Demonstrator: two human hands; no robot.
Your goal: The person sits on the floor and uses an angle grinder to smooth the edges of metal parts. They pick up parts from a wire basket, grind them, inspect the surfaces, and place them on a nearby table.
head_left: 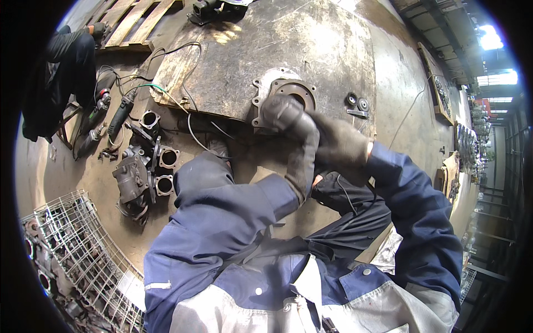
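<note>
A flanged metal housing (292, 89) with a round opening and bolt holes around its rim lies at the near edge of a worn board. My left hand (284, 114), in a dark glove, is curled closed over the housing's near side; whatever its fingers grip is hidden beneath them. Close beside it on the right is my gloved right hand (338, 139), smeared by motion, so its fingers cannot be read. Two small dark round parts and a small metal piece (358, 105) lie on the board to the right.
Several metal castings (133, 177) sit on the floor at left. Power tools (119, 114) with cables lie beyond them, near another person's dark-clothed legs (66, 77). A wire basket (83, 250) of parts stands lower left. The board (327, 39) stretches ahead; a wooden pallet (133, 22) is far left.
</note>
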